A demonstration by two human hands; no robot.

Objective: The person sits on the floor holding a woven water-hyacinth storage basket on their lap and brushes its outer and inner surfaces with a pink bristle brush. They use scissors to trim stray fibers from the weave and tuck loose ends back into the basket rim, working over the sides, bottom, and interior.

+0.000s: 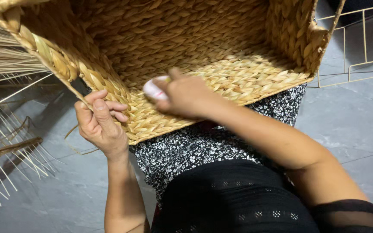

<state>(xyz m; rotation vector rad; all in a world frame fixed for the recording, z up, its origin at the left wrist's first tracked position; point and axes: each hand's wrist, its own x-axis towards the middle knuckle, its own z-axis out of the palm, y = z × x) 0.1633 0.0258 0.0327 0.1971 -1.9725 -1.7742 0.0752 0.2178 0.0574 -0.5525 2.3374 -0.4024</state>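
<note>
Gripping basket (186,56) rim, left fingers (109,110) pinch inward.

The large straw-coloured woven basket (221,56) is plaited from thick dried plant fibre, rough and matt, with a knobbly braided surface. A small white-and-pink object (153,89) with a smooth look shows in the right hand (186,96); its material cannot be told. The black-and-white floral cloth (186,151) under the basket is soft and matt. The grey stone-look floor (350,125) has a smooth, faintly glossy finish. The thin cream wire frame (359,47) looks like painted metal. The pale stiff reeds (1,60) are dry and matt.
</note>
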